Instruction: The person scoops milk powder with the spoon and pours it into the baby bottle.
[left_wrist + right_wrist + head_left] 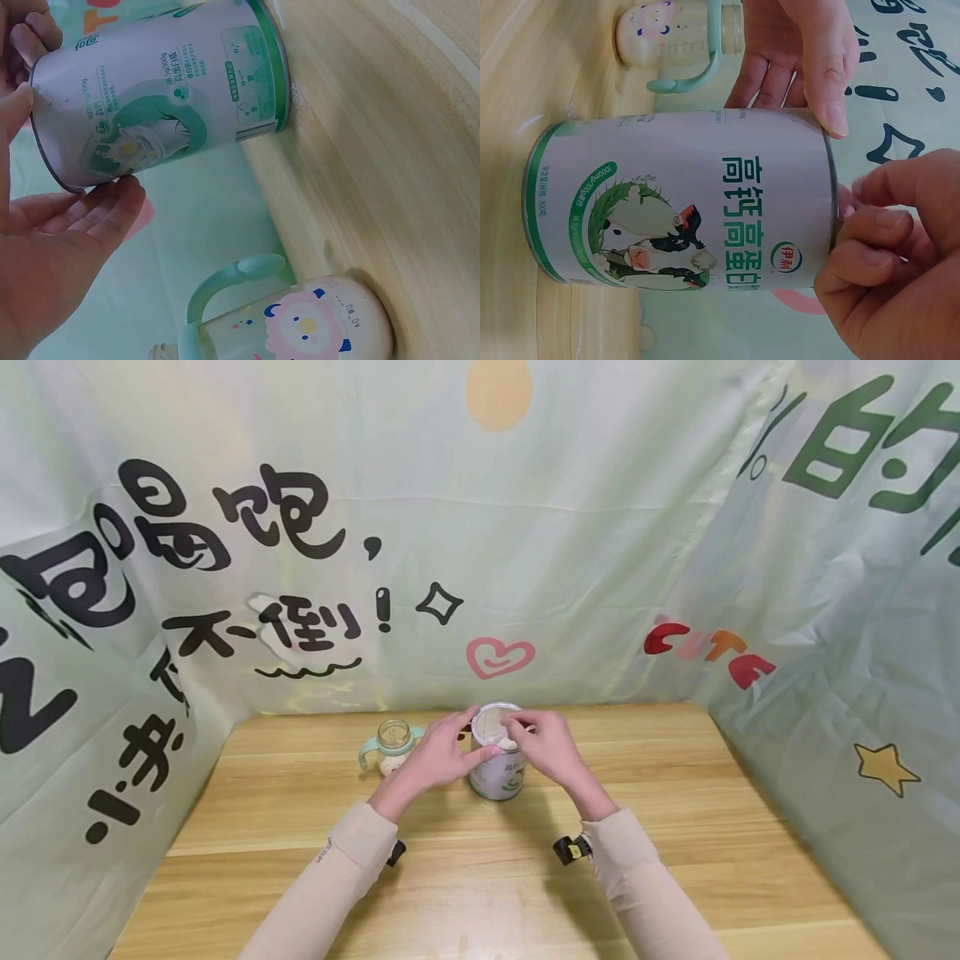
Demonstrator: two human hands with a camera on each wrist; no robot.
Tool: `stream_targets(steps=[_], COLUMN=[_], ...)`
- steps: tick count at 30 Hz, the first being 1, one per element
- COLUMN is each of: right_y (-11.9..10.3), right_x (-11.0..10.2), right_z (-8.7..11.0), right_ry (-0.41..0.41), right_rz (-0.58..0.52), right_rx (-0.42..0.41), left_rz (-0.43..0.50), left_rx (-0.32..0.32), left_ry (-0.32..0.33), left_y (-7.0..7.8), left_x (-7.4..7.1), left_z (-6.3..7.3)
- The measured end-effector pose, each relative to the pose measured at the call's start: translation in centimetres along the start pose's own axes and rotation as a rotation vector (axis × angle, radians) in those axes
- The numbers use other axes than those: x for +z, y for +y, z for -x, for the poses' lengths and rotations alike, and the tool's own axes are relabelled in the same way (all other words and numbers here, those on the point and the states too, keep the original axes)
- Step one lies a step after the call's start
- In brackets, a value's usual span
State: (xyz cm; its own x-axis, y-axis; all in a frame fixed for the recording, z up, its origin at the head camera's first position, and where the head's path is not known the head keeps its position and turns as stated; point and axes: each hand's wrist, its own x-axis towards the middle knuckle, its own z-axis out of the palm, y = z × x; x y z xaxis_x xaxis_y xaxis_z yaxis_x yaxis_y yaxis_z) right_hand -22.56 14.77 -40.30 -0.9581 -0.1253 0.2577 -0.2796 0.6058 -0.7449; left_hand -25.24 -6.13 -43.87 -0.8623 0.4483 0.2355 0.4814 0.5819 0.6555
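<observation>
A white milk powder can [498,777] with a green base band stands upright on the table, its pale top facing up. My left hand [442,752] holds the can by its upper side, thumb near the rim and fingers spread round the far side. Over the top, my right hand [551,747] has its fingers curled, with thumb and forefinger pinched together at the can's mouth. Whatever sits between those fingertips is hidden, and I cannot tell what it is. In the right wrist view the curled right hand [900,247] is right at the rim.
A baby bottle [393,737] with mint green handles and no cap stands left of the can, close to my left hand. Behind that hand shows a small dark red thing [467,728], mostly covered. Printed cloth walls [600,568] enclose the wooden table [660,827].
</observation>
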Motion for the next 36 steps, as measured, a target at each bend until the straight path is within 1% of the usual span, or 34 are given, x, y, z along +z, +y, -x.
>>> stream_targets(steps=[4,8,12,19,21,24,31,36], right_y=[0.02,-0.01,-0.08,0.04,0.12,0.16,-0.11,-0.41], right_x=[-0.1,-0.25,-0.36,-0.59,-0.64,-0.67,-0.68,-0.76], right_z=[-0.07,-0.09,-0.07,-0.07,-0.1,-0.13,0.0,0.17], right_ry=[0.072,0.128,0.173,0.227,0.234,0.236,0.239,0.253], right_rz=[-0.006,-0.042,-0.094,-0.217,-0.244,-0.25,-0.172,-0.144], right_rx=[0.027,0.086,0.145,0.197,0.199,0.187,0.117,0.092], left_rz=[0.002,0.006,0.009,0.005,0.007,0.009,0.012,0.001], left_rx=[0.006,0.007,0.006,0.011,0.011,0.014,0.014,0.009], left_ry=[0.002,0.005,0.004,0.007,0.007,0.009,0.007,0.004], left_y=[0.0,0.04,0.07,0.08,0.06,0.04,-0.03,-0.04], left_x=[0.01,0.0,-0.01,0.01,0.02,0.03,0.05,0.03], left_z=[0.04,0.09,0.1,0.02,0.01,0.04,0.06,0.01])
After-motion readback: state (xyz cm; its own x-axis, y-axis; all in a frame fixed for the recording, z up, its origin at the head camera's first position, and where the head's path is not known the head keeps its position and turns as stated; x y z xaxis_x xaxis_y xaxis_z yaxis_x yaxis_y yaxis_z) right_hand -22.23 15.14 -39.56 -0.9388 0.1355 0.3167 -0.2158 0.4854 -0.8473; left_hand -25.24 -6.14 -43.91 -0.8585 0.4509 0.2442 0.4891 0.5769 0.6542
